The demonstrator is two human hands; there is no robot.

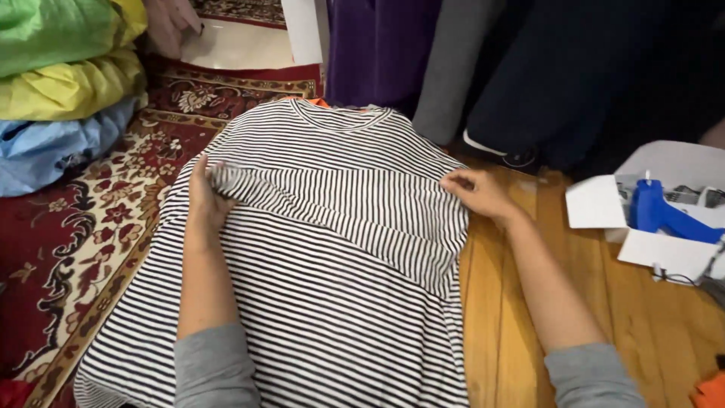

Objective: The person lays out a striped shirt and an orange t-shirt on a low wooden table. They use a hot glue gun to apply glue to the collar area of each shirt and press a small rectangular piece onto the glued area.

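So there's a black-and-white striped shirt [332, 287] spread flat across the middle of the frame, neckline pointing to the top, lying half on a red patterned rug [68, 249] on the left and half on the wooden floor [513, 317] on the right. Thin horizontal stripes, ribbed round collar, and a bit of orange peeking out right behind the collar. One sleeve is folded across the chest, so the stripes there run at a slant against the rest.

The left hand [204, 198] sits at the left-center of the frame, fingers curled closed around the bunched cuff end of that folded sleeve. The right hand [479, 193] is at the right edge of the shirt, fingers pinched together on the fabric at the fold. Both arms are in grey sleeves.

Far right there's an open white cardboard box [604, 208] on the floor with a blue tool [664, 215] inside, looks like a glue gun, though it's partly cut off so I wouldn't swear to it. Upper left, a stack of green, yellow and blue bags [68, 83]. Along the top hang dark purple, grey and navy clothes [468, 60].
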